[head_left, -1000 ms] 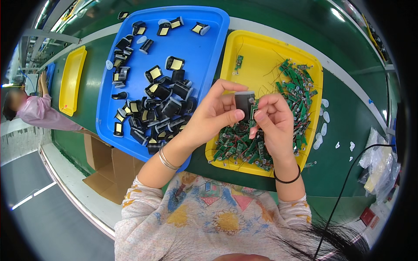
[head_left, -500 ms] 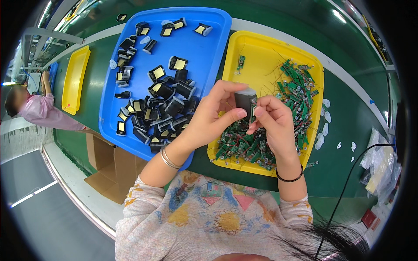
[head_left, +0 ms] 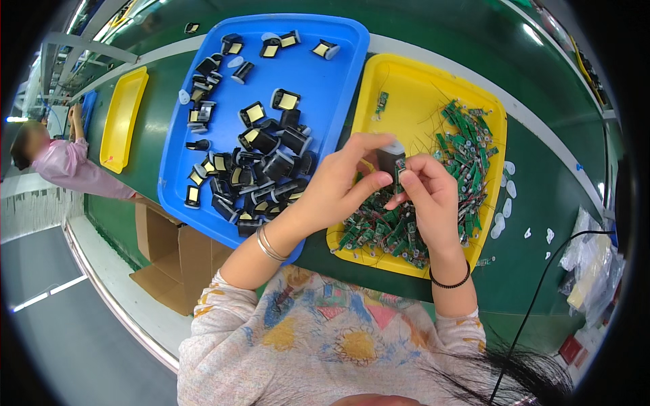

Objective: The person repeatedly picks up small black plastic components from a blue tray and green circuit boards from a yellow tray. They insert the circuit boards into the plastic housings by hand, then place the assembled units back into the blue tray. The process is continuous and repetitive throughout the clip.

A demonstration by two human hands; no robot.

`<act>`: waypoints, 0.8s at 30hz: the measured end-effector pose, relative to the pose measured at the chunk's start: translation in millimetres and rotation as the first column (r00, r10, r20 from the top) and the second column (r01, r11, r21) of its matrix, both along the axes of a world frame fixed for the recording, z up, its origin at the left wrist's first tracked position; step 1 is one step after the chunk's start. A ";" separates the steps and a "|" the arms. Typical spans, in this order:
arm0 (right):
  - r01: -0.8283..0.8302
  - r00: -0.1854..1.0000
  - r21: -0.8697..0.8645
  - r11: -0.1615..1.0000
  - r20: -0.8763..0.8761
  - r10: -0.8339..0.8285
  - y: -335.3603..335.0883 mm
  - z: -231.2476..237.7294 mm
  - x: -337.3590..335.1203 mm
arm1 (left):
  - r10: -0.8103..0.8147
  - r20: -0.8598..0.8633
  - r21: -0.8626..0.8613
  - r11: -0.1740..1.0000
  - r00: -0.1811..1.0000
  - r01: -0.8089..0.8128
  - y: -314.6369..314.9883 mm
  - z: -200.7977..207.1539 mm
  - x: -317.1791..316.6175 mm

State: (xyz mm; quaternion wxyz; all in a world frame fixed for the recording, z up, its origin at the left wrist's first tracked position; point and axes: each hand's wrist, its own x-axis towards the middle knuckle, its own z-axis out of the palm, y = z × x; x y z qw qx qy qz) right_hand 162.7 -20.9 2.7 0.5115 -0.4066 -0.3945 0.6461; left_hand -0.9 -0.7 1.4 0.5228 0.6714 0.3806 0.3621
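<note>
Grey-capped black plastic housing [head_left: 390, 160] now tilts more, left hand [head_left: 344, 180] grip closed on it. Right hand [head_left: 433, 195] pinches green circuit board [head_left: 398, 181] alongside; fit unclear.

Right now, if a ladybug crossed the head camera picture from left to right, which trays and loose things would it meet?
Narrow yellow tray → blue tray with black parts in it → big yellow tray with green circuit boards in it → white oval pieces → small white bits → clear plastic bags.
</note>
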 end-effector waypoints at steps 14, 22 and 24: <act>-0.188 0.561 0.613 0.768 0.709 -0.428 -7.9 -2.1 -20.8 | 0.037 0.282 -0.232 0.972 0.959 0.031 4.1 -1.6 -7.7; -0.119 0.634 0.534 0.837 0.690 -0.349 -11.0 -7.5 -17.7 | 0.075 0.259 -0.129 0.991 0.963 -0.042 1.8 -4.2 -3.3; -0.084 0.672 0.521 0.850 0.660 -0.338 -11.6 -8.9 -19.0 | 0.077 0.251 -0.101 0.993 0.965 -0.053 2.0 -4.8 -3.5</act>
